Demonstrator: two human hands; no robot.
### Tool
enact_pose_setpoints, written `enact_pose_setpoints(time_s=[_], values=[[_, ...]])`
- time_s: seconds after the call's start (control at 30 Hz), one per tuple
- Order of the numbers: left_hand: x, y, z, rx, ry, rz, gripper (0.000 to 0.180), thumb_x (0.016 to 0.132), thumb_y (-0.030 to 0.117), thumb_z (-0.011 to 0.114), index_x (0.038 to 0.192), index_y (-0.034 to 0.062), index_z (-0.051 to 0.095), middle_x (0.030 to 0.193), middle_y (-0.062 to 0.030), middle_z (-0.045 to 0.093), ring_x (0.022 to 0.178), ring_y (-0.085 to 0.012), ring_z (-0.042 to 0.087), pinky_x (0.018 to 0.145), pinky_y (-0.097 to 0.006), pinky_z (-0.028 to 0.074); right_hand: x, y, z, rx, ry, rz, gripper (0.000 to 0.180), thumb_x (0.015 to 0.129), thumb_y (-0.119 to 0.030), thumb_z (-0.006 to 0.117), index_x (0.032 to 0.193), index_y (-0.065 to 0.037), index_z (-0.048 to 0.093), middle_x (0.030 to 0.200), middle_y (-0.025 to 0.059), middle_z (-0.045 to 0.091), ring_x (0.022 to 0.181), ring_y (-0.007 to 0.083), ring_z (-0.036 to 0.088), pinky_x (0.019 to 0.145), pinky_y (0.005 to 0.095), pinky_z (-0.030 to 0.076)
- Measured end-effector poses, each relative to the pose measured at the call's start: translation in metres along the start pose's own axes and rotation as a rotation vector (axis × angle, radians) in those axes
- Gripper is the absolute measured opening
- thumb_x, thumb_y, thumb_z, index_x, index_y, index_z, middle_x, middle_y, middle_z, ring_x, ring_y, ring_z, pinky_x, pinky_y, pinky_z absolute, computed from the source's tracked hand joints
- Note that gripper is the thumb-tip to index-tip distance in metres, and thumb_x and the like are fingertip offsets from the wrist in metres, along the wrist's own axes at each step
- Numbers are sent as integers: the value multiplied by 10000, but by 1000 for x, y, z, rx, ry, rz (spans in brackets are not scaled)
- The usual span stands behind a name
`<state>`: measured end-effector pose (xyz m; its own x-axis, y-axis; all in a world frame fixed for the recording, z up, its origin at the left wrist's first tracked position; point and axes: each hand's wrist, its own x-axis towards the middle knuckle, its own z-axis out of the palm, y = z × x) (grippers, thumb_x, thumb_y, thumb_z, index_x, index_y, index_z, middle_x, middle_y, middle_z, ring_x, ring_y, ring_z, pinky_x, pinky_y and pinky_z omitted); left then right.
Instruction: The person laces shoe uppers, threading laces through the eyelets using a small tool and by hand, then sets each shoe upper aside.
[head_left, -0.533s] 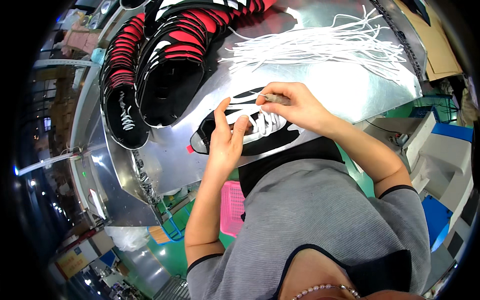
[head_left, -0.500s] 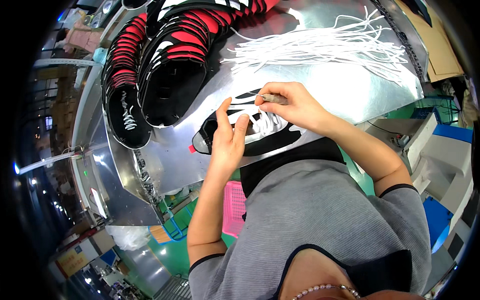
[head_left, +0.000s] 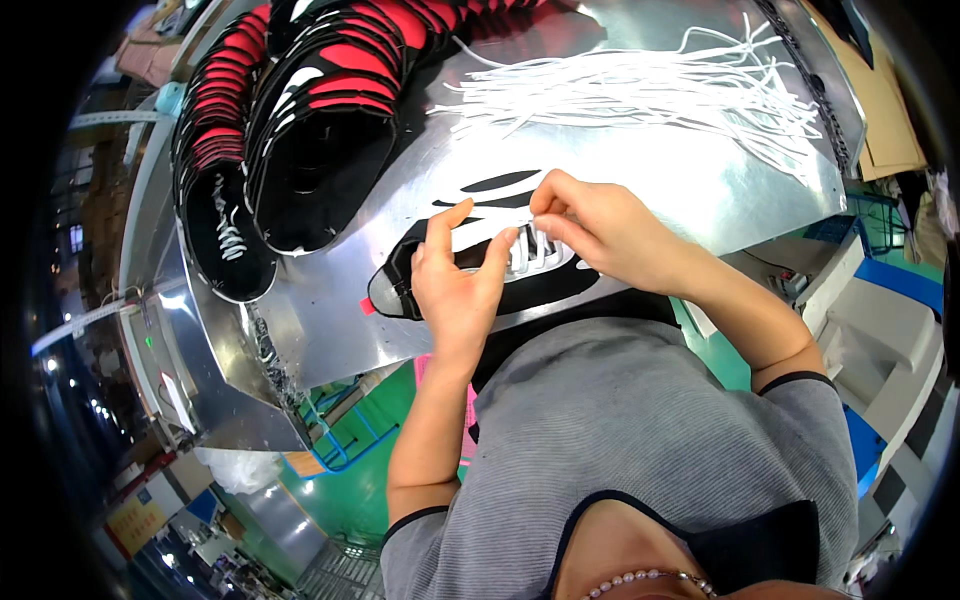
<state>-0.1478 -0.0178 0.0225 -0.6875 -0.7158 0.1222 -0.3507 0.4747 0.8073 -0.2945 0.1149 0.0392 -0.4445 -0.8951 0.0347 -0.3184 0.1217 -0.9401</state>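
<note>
A black and white shoe upper (head_left: 540, 288) lies slantwise on the metal table in front of me, its grey end with a red tab to the left. White shoelace (head_left: 530, 254) runs in rows across its opening. My left hand (head_left: 455, 285) holds the upper near its left part, thumb and forefinger apart on either side of the white strip. At the upper's right part, my right hand (head_left: 605, 228) pinches the lace between thumb and fingers. Its curled fingers hide whatever else may be in the palm; the awl-like tool is out of sight.
A heap of loose white laces (head_left: 640, 95) lies across the table's far side. Rows of nested black and red shoe uppers (head_left: 320, 180) stand at the far left. The metal table (head_left: 330, 320) has a raised edge. A pink basket (head_left: 425, 372) shows below it.
The small awl-like tool in my right hand has gone from sight, and the fingers now pinch at the lace. The laces over the opening look flatter. The view has shifted slightly.
</note>
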Motion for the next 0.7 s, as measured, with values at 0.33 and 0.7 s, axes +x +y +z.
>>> enact_pose_setpoints(time_s=[0.33, 0.7], values=[[-8, -3, 5, -30, 3, 101, 414, 788, 90, 758, 1176, 19, 632, 1045, -123, 697, 837, -264, 604, 801, -351, 473, 5, -1, 6, -357, -71, -16, 184, 939, -139, 588, 1035, -7, 503, 682, 152, 625, 650, 329, 639, 589, 407, 478], [-13, 14, -11, -432, -131, -138, 479, 855, -72, 641, 1311, -18, 506, 1184, -145, 590, 995, -172, 637, 872, -275, 535, 10, -19, -14, -452, -177, -7, 183, 947, -161, 550, 1083, -38, 548, 775, 170, 646, 700, 339, 637, 682, 435, 489]])
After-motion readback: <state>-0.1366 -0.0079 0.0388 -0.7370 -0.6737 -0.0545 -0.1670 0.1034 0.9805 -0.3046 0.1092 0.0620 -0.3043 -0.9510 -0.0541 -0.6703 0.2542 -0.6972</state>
